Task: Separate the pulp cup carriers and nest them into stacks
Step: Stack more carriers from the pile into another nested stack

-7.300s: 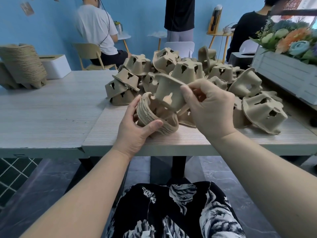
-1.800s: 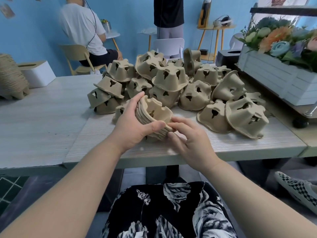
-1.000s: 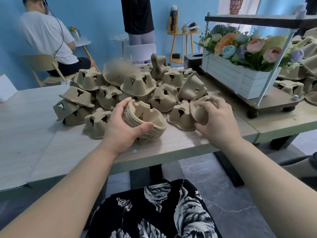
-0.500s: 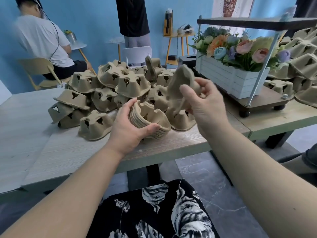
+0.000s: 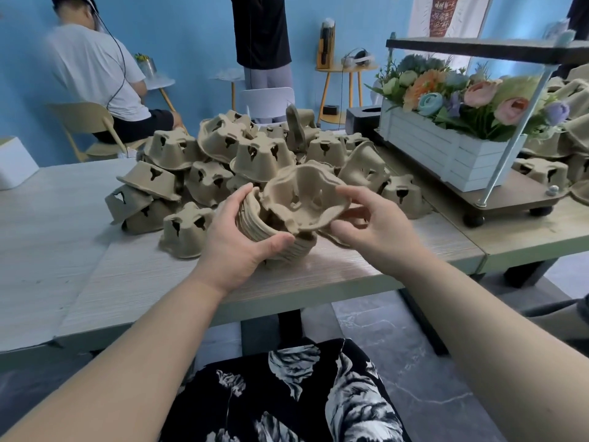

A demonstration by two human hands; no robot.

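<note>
Two hands are working a cup carrier over a nested stack at the table edge.
The left hand (image 5: pixel 236 240) is gripping the stack (image 5: pixel 274 237), thumb curling along its front; the right hand (image 5: pixel 373 228) is pinching the carrier (image 5: pixel 302 199), cups facing up, tilted above the stack; the loose pile (image 5: pixel 223 161) is lying behind on the table (image 5: pixel 95 250).

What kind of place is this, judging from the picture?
Probably a shared indoor workroom set up for hand-sorting tasks, not a factory. A heap of pulp cup carriers covers a wooden table, another seated person works behind, and a white planter of artificial-looking flowers decorates the side.
</note>
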